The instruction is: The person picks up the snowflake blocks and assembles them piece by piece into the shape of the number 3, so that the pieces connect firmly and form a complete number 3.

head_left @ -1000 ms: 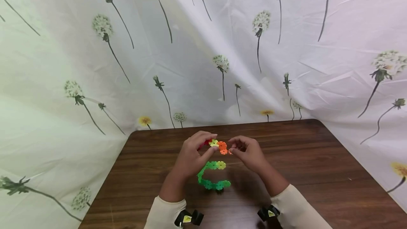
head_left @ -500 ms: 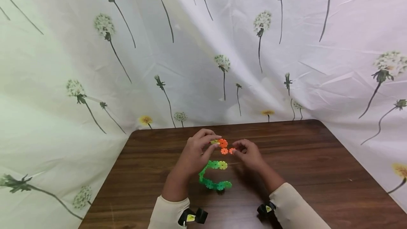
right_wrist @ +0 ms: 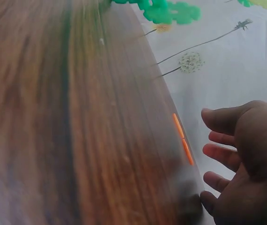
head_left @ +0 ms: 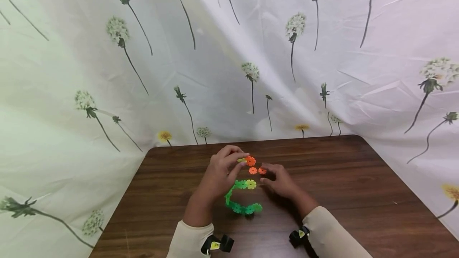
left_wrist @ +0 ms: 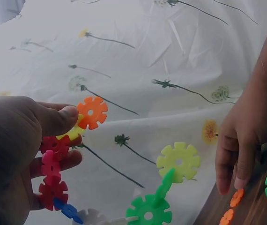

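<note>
My left hand pinches one end of a chain of interlocking flower-shaped discs, near its yellow disc and orange end disc. Red discs and a blue disc hang below those fingers. The chain's green part curves nearer the wrists in the head view, with a yellow-green disc along it. Two loose orange discs lie side by side on the table. Beside the right one is my right hand, fingers loosely spread and holding nothing; whether a fingertip touches that disc is unclear.
A dark wood-grain table lies under both hands. Behind it hangs a white cloth printed with dandelions. Black wrist cameras sit on both cuffs.
My right hand has let go of an orange disc, which now lies beside the other one, and its fingers have spread. The left hand shifted slightly right earlier, still gripping the chain.
</note>
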`<act>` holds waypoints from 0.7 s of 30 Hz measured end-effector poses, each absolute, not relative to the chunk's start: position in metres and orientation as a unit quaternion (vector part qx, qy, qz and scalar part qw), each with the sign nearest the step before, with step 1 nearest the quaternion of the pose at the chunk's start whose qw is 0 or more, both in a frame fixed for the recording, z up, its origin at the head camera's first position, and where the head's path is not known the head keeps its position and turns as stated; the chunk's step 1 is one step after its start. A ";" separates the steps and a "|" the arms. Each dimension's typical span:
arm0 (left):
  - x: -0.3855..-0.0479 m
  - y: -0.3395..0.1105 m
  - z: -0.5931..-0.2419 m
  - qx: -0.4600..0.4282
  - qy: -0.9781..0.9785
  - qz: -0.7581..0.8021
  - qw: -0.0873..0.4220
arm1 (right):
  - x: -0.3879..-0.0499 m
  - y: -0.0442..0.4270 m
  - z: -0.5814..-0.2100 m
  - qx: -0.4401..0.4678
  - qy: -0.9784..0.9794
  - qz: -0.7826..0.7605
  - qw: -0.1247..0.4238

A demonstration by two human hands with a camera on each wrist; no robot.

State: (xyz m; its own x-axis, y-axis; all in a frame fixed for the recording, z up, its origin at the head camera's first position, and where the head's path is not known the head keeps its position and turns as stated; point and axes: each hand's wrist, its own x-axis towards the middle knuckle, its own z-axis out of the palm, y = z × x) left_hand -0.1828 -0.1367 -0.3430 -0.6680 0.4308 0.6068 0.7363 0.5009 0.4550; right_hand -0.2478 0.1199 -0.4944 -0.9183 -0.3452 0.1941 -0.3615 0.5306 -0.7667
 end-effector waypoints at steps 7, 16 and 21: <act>-0.186 -0.139 -0.346 -0.339 -0.833 -0.348 0.266 | -0.244 0.118 -0.499 0.152 -0.889 0.431 -0.021; -0.187 -0.142 -0.348 -0.319 -0.824 -0.349 0.313 | -0.239 0.113 -0.500 0.132 -0.900 0.413 0.039; -0.187 -0.142 -0.346 -0.315 -0.824 -0.348 0.316 | -0.238 0.113 -0.499 0.127 -0.909 0.392 0.063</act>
State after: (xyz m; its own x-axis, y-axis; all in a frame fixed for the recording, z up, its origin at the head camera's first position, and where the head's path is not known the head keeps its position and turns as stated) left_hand -0.1865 -0.1422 -0.3463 -0.6021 0.2997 0.7401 0.7396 0.5587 0.3754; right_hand -0.2383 0.1132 -0.4987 -0.9601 -0.1810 0.2132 -0.2793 0.6600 -0.6974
